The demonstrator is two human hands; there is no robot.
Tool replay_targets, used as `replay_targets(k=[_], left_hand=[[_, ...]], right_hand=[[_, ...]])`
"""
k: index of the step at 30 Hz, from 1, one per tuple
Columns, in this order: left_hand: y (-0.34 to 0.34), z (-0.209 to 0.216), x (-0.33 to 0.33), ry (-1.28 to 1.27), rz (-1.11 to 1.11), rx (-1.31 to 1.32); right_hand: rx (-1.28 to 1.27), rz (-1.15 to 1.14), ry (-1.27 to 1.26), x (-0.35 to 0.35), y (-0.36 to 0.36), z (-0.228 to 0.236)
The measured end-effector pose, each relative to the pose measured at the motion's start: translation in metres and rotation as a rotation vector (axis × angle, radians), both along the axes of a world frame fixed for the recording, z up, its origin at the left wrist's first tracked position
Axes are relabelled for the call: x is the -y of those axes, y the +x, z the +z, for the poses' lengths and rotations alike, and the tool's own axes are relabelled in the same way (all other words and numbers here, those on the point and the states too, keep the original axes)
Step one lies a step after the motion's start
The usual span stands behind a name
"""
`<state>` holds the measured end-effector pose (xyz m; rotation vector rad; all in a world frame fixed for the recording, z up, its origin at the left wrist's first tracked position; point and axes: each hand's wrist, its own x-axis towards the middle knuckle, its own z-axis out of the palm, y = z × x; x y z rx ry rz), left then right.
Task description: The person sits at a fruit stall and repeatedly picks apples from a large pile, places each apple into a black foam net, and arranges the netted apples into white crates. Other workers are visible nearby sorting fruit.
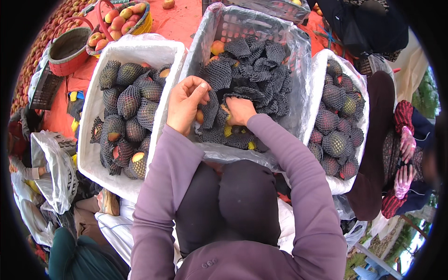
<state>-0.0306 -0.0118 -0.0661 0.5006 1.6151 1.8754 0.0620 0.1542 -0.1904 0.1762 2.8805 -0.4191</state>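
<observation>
We see dark, matt, foam-like netting (268, 65) with a rough, ribbed mesh, heaped in a plastic crate (242, 24) lined with glossy, wrinkled clear film (300, 60). The white box on the left (111, 183) looks like smooth plastic, its lining thin and crinkled. To us the bare apple (217, 47) is smooth-skinned, the purple sleeve (305, 177) soft matt cloth, the clear bag (57, 179) shiny, crumpled plastic, and the black trousers (247, 196) matt fabric.

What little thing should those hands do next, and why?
Perhaps the right hand should lift out one of the black net sleeves: it reaches in among them, and the fruit in the white crate on the left wears such nets.
</observation>
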Motion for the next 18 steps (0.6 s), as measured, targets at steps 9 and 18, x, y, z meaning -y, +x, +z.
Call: replay_targets(k=[9, 18], left_hand=[[0.031, 0.032, -0.008, 0.111, -0.305, 0.524], [0.076, 0.096, 0.010, 0.244, 0.075, -0.352]], right_hand=[[-0.685, -0.092, -0.317, 0.016, 0.047, 0.183], [-0.635, -0.426, -0.626, -0.019, 0.071, 0.212]])
